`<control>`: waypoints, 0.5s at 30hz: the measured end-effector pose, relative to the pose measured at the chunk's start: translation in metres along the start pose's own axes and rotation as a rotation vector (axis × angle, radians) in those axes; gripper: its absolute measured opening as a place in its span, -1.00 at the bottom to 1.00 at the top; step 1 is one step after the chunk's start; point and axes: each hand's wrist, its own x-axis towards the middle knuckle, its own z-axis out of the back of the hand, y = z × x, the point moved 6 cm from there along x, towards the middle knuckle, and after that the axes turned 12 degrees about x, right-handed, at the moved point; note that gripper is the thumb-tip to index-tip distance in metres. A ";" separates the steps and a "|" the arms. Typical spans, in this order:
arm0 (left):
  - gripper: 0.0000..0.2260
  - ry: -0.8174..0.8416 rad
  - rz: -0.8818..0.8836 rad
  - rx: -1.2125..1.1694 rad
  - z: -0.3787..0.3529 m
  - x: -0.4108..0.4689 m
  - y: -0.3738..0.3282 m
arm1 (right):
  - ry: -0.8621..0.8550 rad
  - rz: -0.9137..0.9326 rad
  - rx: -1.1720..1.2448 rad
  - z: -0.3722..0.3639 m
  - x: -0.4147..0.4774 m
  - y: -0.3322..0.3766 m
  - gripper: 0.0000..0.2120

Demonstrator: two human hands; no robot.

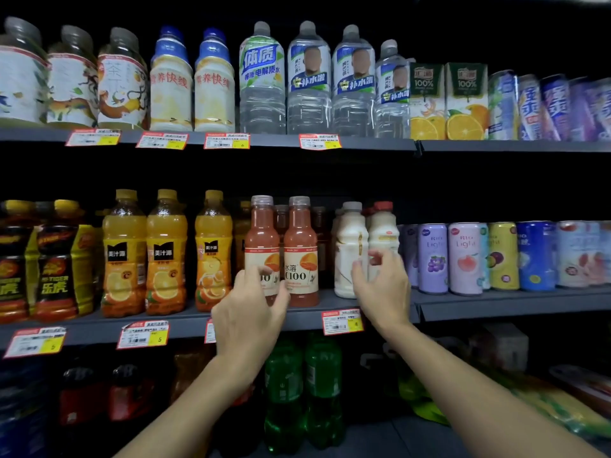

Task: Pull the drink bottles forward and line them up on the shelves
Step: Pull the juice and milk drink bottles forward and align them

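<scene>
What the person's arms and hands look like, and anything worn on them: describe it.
The left hand and right hand are bare: no gloves, and no ring shows. The left forearm and right forearm are bare too, with no sleeve, watch or bracelet in view down to the frame's lower edge.

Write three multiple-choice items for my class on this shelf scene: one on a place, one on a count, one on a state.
1. Where do the orange juice cartons stand? A the top shelf; B the middle shelf; C the floor.
2. How many blue-capped bottles stand on the top shelf? A one; B two; C five.
3. What does the left hand do? A hangs idle; B grips a pink bottle; C holds a can.
Key: 1 A, they stand in the highest row; 2 B, the two stand side by side; 3 B, its fingers curl round the label.
</scene>
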 end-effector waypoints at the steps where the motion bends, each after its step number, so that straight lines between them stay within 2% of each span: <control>1: -0.79 -0.006 -0.042 -0.073 -0.001 -0.004 -0.012 | -0.061 -0.013 -0.060 0.013 0.006 -0.009 -0.63; 4: -0.79 0.098 -0.165 -0.194 -0.019 -0.015 -0.057 | 0.011 -0.168 -0.192 0.030 0.021 -0.042 -0.43; 6: -0.72 0.226 -0.139 -0.227 -0.041 -0.018 -0.082 | 0.076 -0.246 -0.258 0.030 0.025 -0.058 -0.32; 10: -0.66 0.431 -0.024 -0.040 -0.084 -0.009 -0.114 | 0.134 -0.243 -0.336 0.022 0.028 -0.067 -0.40; 15: -0.52 0.481 0.036 0.173 -0.110 0.003 -0.123 | 0.163 -0.261 -0.377 0.021 0.031 -0.072 -0.40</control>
